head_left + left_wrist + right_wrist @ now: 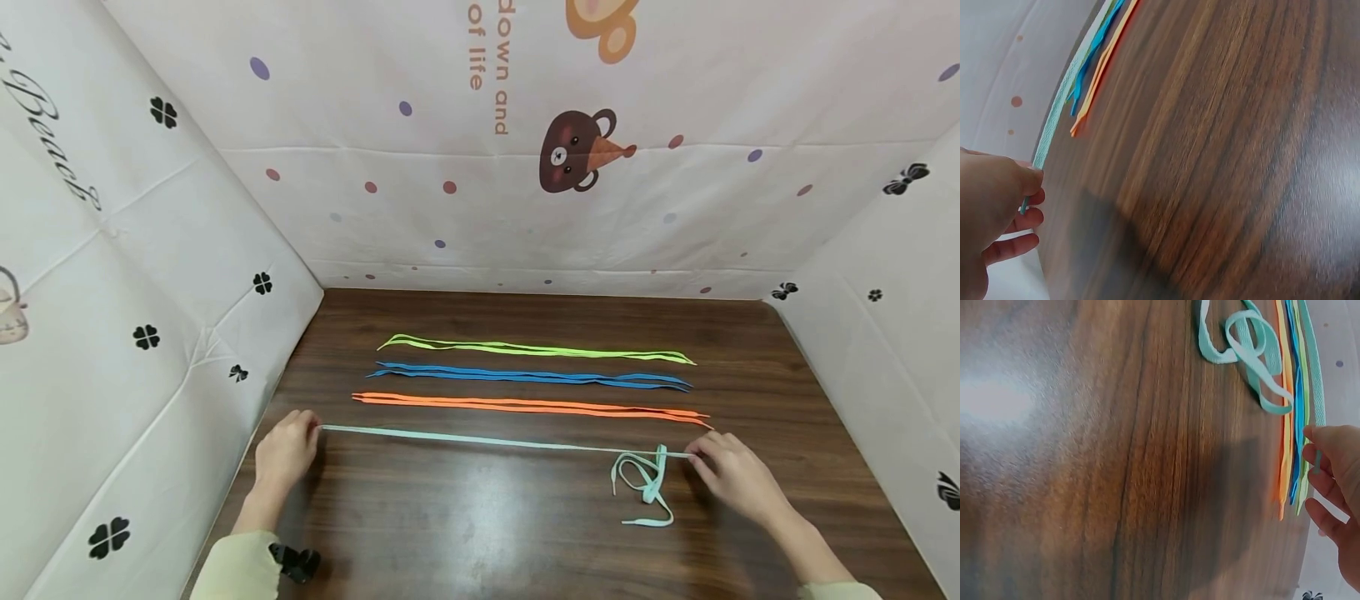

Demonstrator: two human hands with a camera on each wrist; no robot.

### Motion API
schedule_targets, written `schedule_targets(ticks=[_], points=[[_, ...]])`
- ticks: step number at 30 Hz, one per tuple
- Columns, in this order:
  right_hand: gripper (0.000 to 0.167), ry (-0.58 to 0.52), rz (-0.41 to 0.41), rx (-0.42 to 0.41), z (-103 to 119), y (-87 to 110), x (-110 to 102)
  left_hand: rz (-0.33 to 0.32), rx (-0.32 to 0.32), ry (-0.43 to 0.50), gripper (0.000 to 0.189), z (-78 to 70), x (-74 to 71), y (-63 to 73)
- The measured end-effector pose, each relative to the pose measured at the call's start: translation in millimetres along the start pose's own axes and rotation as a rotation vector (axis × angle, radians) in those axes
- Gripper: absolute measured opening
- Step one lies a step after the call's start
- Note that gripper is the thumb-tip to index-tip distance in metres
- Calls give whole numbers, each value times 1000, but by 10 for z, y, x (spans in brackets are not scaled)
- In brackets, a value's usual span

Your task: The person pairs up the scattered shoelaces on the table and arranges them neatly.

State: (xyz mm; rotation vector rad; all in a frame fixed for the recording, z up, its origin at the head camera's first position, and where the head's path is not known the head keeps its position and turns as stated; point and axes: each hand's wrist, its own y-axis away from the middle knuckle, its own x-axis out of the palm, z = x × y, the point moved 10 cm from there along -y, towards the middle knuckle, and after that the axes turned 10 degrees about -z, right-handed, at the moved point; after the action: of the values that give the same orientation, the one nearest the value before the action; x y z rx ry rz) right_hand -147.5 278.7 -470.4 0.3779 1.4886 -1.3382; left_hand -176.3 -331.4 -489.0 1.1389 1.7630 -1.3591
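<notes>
A mint-green shoelace (465,439) is stretched straight across the table between both hands. My left hand (287,448) pinches one end between thumb and forefinger; the tip pokes out below the fingers in the left wrist view. At the other end my right hand (738,477) pinches the lace the same way. A second mint shoelace (1254,353) lies loosely looped on the table, just left of the right hand. Beyond the stretched lace lie orange shoelaces (525,406), then blue shoelaces (525,376), then yellow-green shoelaces (525,348), laid out lengthwise in roughly parallel rows.
The dark wooden table (420,533) is bordered by white printed cloth walls at the back (487,217), left (187,250) and right (885,333). A black strap mount (296,562) sits at the left wrist. Light glares off the table's front middle.
</notes>
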Motion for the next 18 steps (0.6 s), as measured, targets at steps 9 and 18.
schedule_targets(ticks=[9, 18], points=[[19, 48, 12, 69, -229, -48, 65, 12, 35, 7, 5, -147, 113, -48], [21, 64, 41, 142, -427, -24, 154, 66, 26, -4, 8, -235, 270, -103]])
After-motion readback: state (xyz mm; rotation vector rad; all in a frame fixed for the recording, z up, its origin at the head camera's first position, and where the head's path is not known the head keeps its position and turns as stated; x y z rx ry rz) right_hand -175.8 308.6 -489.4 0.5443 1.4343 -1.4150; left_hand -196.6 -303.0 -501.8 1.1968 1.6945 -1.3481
